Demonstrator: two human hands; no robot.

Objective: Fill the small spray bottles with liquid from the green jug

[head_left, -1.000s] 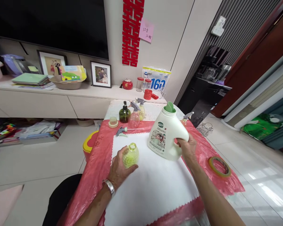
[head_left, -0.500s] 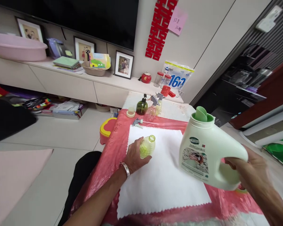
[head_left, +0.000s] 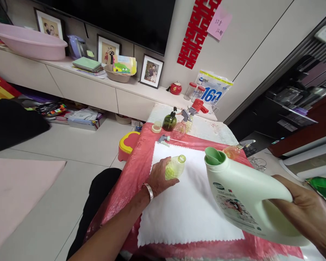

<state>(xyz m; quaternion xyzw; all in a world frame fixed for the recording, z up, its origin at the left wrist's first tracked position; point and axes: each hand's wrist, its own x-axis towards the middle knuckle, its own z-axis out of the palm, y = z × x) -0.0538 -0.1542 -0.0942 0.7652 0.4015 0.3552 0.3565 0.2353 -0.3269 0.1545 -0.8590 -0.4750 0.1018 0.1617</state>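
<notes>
Two containers were in hand. The left hand [head_left: 159, 177] kept its grip wrapped round one small yellow-green translucent plastic bottle [head_left: 174, 166], uncapped, at 11 o'clock on the white scallop-edged cloth [head_left: 190, 214]. The right hand [head_left: 309, 214] had its grip closed on the handle of one smooth white detergent jug [head_left: 247, 199], its green spout tipped toward 10 o'clock. One loose trigger head [head_left: 163, 139] lay at 12 o'clock on the red-covered worktop [head_left: 130, 181].

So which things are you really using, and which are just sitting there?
In use: big white jug, tilted, in the right hand; small yellow-green bottle, open, in the left hand; white cloth under them.
Just lying about: loose spray head; dark green pump bottle; clear spray bottle; cream cap; pink basin on the shelf.
</notes>
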